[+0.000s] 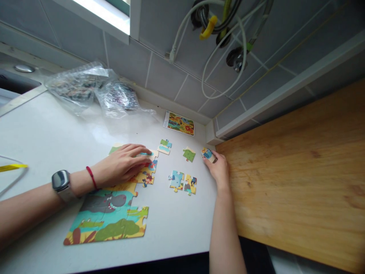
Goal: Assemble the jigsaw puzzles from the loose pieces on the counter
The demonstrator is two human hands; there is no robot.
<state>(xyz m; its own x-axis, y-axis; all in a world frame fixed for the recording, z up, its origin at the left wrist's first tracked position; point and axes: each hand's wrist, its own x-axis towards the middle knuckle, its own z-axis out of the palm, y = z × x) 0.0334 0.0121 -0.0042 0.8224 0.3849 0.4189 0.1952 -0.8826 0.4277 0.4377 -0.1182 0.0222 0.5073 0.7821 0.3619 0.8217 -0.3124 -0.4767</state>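
Note:
On the white countertop lies a partly joined jigsaw puzzle [114,213] with a hippo and crocodiles. My left hand [128,161] rests flat over its upper part, fingers stretched to the right and hiding some of the picture. At the counter's right side, my right hand [219,165] grips a puzzle piece [208,154] between thumb and fingers. Loose between the hands are a green piece [189,154], a blue elephant piece [176,179] and a yellow piece [190,184] beside it. A green-and-blue piece [165,146] lies close to the puzzle's upper right edge.
A small picture card [180,123] lies against the back wall. Clear plastic bags [85,85] with contents sit at the back left, near a sink edge. A wooden board [296,171] borders the counter on the right. Hoses and a white cable [203,76] hang on the tiled wall.

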